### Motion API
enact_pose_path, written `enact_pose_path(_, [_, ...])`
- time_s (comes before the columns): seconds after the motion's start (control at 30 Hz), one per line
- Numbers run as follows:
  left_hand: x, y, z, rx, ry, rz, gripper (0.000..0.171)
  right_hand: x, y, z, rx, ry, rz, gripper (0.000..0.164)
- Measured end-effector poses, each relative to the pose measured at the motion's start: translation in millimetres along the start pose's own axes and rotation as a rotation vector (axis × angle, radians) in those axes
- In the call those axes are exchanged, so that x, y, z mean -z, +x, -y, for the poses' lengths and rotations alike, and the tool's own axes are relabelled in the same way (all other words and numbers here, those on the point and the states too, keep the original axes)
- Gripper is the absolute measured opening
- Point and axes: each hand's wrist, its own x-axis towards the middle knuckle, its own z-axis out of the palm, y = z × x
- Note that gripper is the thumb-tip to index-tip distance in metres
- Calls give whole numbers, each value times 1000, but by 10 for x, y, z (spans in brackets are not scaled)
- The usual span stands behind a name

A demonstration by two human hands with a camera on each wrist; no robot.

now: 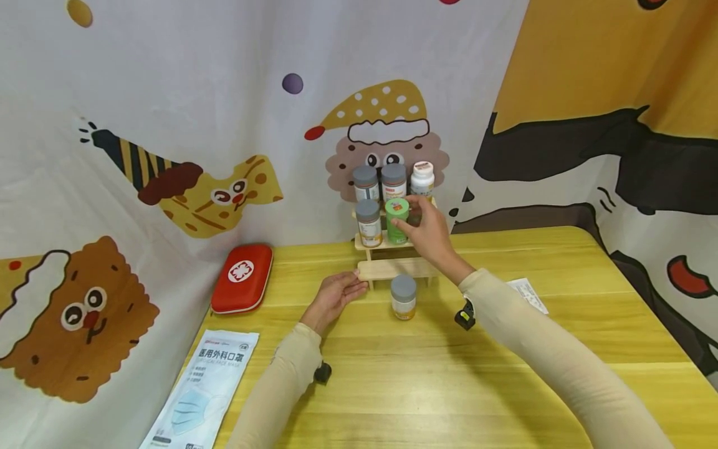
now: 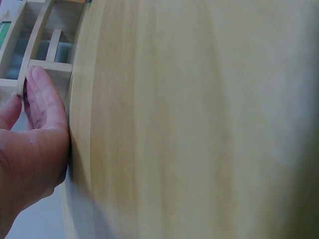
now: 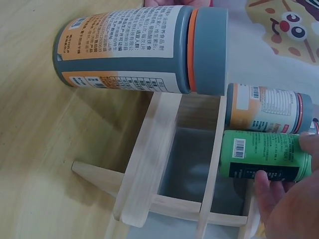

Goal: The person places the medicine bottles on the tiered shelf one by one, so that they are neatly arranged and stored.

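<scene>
A small stepped wooden rack (image 1: 387,269) stands against the curtain. My left hand (image 1: 335,297) pinches the left end of its lowest step, thumb on one side and fingers on the other, as the wooden frame in the left wrist view also shows. With thumb and fingers, my right hand (image 1: 430,231) grips a green bottle (image 1: 396,219) at the middle step. Left of that bottle stands a grey-lidded bottle (image 1: 369,222). The top step bears two more grey-lidded bottles (image 1: 366,183) and a white bottle (image 1: 422,179). Another grey-lidded bottle (image 3: 124,52) stands on the table before the rack.
A red first-aid case (image 1: 242,277) lies at the table's back left, with a face mask packet (image 1: 203,390) in front of it. To the right, a white printed slip (image 1: 528,294) lies on the wooden table (image 1: 392,386). A cartoon-printed curtain (image 1: 224,93) hangs behind.
</scene>
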Motion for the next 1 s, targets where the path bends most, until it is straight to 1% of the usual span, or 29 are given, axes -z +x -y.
enact_pose_path(0.17, [-5,2,-6,5,-3,2,18,-5,6,-6,19,-17,6,56])
enact_pose_path(0.5, [-10,-2,-4,3,-2,-5,24,7,9,-36,19,-47,-10,56])
enact_pose_path(0.77, [-14,1,0,-2,-4,-3,26,-28,-6,-36,-7,-65,-13,57])
enact_pose_path(0.9, [-12,1,2,-3,7,-6,31,-34,-31,-56,-13,-61,-2,57])
enact_pose_path(1.0, [-12,-3,0,-5,8,-9,33,-37,-50,-88,-22,-29,7,57])
